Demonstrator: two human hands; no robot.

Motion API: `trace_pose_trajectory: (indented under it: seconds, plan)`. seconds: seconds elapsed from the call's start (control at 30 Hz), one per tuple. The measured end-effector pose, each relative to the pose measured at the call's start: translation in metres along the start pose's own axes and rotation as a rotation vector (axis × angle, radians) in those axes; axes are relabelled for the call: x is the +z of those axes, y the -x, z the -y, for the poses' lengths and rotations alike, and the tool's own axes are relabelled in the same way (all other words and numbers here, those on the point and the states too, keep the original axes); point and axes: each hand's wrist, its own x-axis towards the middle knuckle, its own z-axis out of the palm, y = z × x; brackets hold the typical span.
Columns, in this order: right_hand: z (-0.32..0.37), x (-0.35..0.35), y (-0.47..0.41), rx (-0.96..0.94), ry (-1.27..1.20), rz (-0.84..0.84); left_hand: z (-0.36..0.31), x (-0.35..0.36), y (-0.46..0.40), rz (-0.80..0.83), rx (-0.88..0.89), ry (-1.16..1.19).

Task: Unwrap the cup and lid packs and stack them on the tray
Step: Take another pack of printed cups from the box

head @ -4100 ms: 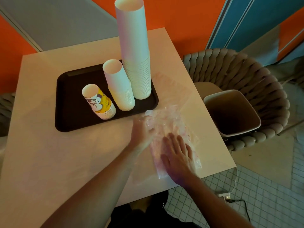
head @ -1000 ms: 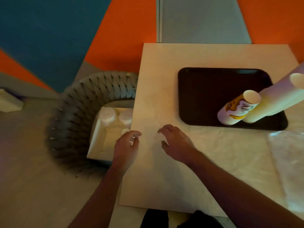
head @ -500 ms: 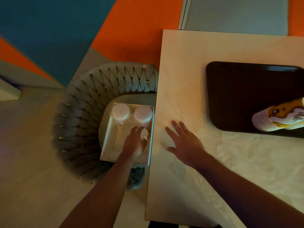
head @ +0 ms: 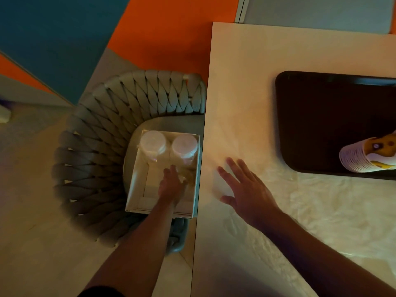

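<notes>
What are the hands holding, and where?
Right hand lies flat on the table, holding nothing. Left hand reaches into the box; any grip is unclear.

Pale table point(head: 246, 71): dark tray point(head: 321, 125) at 3 o'clock, crinkled clear wrap point(head: 321, 211) at 5. Woven chair point(head: 96, 146) at 9 w/ white box point(head: 137, 187) on seat.

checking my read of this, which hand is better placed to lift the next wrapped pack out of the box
Left. The left hand is already down inside the box on the chair, near the wrapped packs. The right hand lies flat on the table.
</notes>
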Motion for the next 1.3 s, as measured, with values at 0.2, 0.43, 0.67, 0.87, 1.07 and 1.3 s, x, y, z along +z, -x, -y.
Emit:
trace_pose_trajectory:
  seconds: [0.2, 0.43, 0.67, 0.87, 1.07, 1.3]
  plan:
    - [-0.001, 0.000, 0.002, 0.001, -0.010, 0.000, 0.029, 0.007, -0.007, 0.114, -0.128, -0.012]
    - [-0.001, -0.001, 0.000, 0.016, -0.006, 0.010, 0.041, 0.014, -0.002, 0.056, -0.221, 0.232]
    - [0.000, 0.000, 0.000, 0.025, -0.026, 0.013, 0.037, -0.015, 0.036, -0.053, -0.293, 0.638]
    - [0.002, -0.011, -0.002, 0.024, -0.025, 0.090, 0.026, -0.052, 0.114, -0.116, -0.074, 0.846]
    - [0.020, -0.063, 0.011, 0.037, -0.686, -0.003, -0.003, -0.085, 0.189, -0.208, 0.153, 0.793]
    - [0.020, -0.113, 0.076, -0.141, -0.945, 0.001, -0.063, -0.087, 0.238, -0.151, 0.393, 0.641]
